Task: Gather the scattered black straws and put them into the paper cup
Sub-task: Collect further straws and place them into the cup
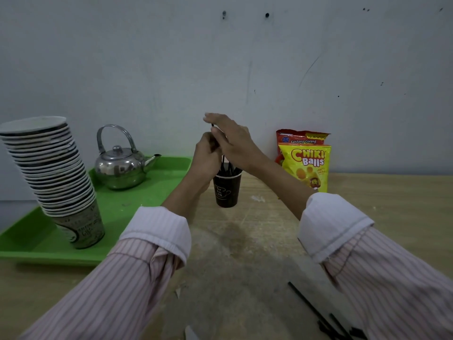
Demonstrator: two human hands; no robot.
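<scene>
A dark paper cup (226, 191) with a white rim stands on the wooden table near the wall, with several black straws (229, 168) standing in it. Above the cup my left hand (206, 159) is closed around the straws' upper part. My right hand (232, 139) rests over it with fingers spread flat; a straw tip (212, 124) shows just under the fingertips. More black straws (316, 312) lie on the table at the bottom right, partly hidden by my right sleeve.
A green tray (117, 209) at the left holds a tall leaning stack of paper cups (49, 173) and a steel kettle (120, 165). Two snack bags (305, 160) lean on the wall right of the cup.
</scene>
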